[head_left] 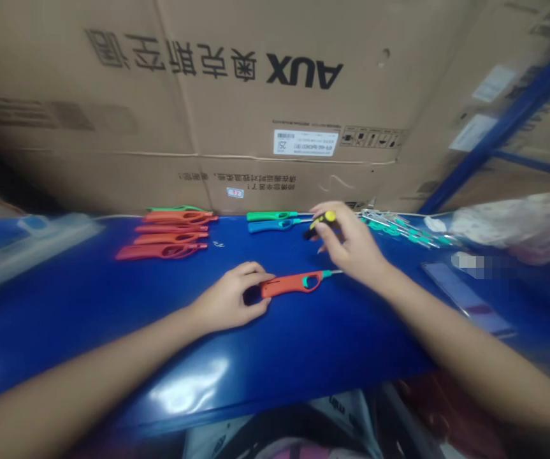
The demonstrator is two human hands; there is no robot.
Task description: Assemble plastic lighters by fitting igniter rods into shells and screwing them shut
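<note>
My left hand grips the butt end of an orange gas lighter between thumb and fingers. The lighter lies on the blue table, its turquoise trigger and thin metal tube pointing right. Above and to the right of it, my right hand is closed around a short yellow-and-black handle, which looks like a screwdriver; no shaft can be made out. Just left of that hand lie a green lighter and a blue lighter, their metal tubes reaching toward my fingers.
Several red and orange lighter casings are stacked at the back left. Metal tubes with turquoise parts lie in a pile at the back right. A large cardboard box walls off the blue table's far edge. A phone-like slab lies right.
</note>
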